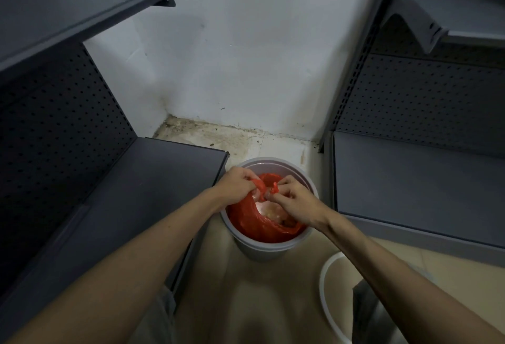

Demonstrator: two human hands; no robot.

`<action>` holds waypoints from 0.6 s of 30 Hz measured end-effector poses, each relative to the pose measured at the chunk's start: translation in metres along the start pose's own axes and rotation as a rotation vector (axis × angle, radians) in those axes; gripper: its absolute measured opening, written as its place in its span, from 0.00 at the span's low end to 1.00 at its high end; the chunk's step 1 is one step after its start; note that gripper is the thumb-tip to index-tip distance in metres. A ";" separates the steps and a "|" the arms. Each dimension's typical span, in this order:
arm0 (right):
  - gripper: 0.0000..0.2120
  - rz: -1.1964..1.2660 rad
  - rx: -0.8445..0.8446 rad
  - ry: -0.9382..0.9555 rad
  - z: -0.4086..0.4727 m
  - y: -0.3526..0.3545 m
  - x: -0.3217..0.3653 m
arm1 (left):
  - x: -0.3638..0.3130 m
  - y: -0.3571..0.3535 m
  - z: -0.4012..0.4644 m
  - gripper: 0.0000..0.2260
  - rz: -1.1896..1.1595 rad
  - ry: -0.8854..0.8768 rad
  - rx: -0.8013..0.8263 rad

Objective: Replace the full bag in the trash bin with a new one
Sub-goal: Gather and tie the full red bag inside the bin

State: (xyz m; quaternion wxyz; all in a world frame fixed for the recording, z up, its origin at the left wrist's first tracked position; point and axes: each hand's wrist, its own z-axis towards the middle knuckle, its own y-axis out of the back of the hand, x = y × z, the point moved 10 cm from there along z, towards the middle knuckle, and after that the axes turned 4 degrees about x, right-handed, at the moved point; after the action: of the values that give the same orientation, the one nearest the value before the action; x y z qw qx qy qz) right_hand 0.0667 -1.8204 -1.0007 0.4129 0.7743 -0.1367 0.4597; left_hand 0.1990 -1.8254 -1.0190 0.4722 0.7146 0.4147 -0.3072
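A round grey trash bin (262,250) stands on the floor between two shelf units. Inside it sits a red plastic bag (251,223) holding pale rubbish. Both hands are over the bin's opening. My left hand (237,186) pinches a bunched red handle of the bag at the left. My right hand (295,200) grips the other red handle at the right. The two handles are drawn close together above the rubbish. No new bag is in view.
Dark grey metal shelf units with perforated back panels flank the bin, one on the left (123,207) and one on the right (410,185). A white ring (326,289) lies on the floor at lower right. A stained wall corner (218,130) is behind the bin.
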 end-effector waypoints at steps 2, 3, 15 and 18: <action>0.09 -0.153 -0.044 0.034 0.003 0.002 -0.001 | 0.003 0.004 -0.001 0.06 0.016 0.016 -0.030; 0.11 -0.229 -0.063 0.045 0.005 0.002 -0.003 | 0.004 0.004 -0.003 0.05 0.009 0.020 -0.030; 0.12 -0.284 -0.129 -0.013 0.016 -0.012 -0.030 | 0.018 -0.009 -0.012 0.06 -0.141 0.105 -0.043; 0.12 -0.259 -0.132 -0.013 0.015 -0.013 -0.028 | 0.013 -0.003 -0.012 0.05 -0.024 0.051 -0.179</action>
State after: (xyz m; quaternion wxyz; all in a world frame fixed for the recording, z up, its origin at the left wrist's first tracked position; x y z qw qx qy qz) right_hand 0.0684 -1.8278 -1.0339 0.5181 0.7594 -0.0681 0.3877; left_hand 0.2035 -1.8093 -1.0266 0.5195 0.6722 0.4610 -0.2565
